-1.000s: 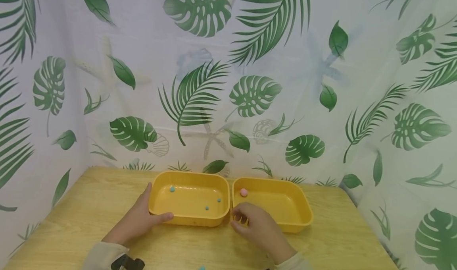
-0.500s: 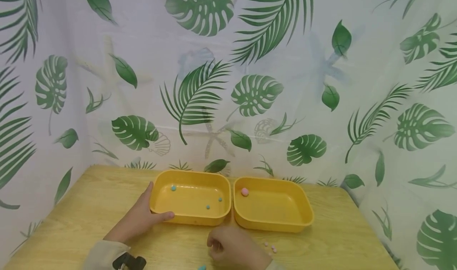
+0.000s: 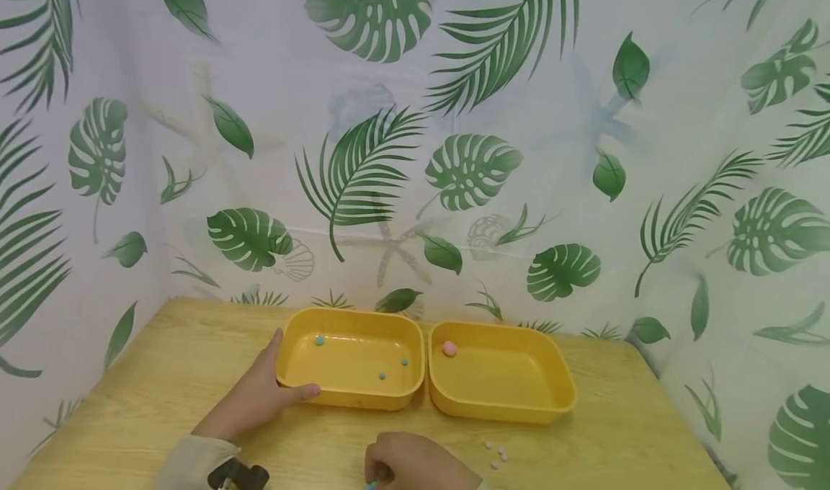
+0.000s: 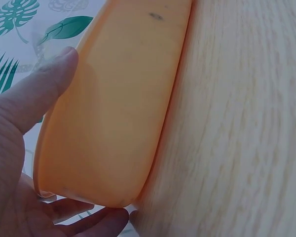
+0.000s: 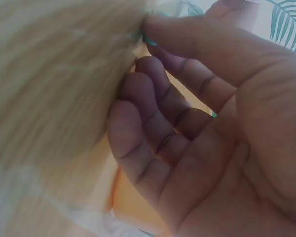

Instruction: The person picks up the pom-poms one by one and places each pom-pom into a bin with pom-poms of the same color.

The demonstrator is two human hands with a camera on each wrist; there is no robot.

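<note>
My left hand (image 3: pixel 261 393) grips the left end of the left yellow tray (image 3: pixel 353 399), thumb on its front side and fingers round the corner. In the left wrist view, the thumb (image 4: pixel 64 71) lies against the tray wall (image 4: pixel 113 108). Inside that tray lie a larger teal ball (image 3: pixel 320 341) and two smaller ones. My right hand (image 3: pixel 415 463) is down at the table's front, its thumb and index finger pinching a small teal piece (image 5: pixel 150 39), mostly hidden by the fingers. The other fingertips (image 5: pixel 124 121) curl near the tabletop.
A second yellow tray (image 3: pixel 502 406) stands just right of the first, with a pink ball (image 3: pixel 449 349) in its back left corner. Several tiny pink balls (image 3: pixel 495 465) lie on the wooden table (image 3: pixel 603 432). A leaf-patterned cloth (image 3: pixel 389 187) rises behind the table.
My right hand has moved from the right tray's front left corner down and left to the teal piece at the table's front, uncovering the tiny pink balls. My left hand keeps its grip.
</note>
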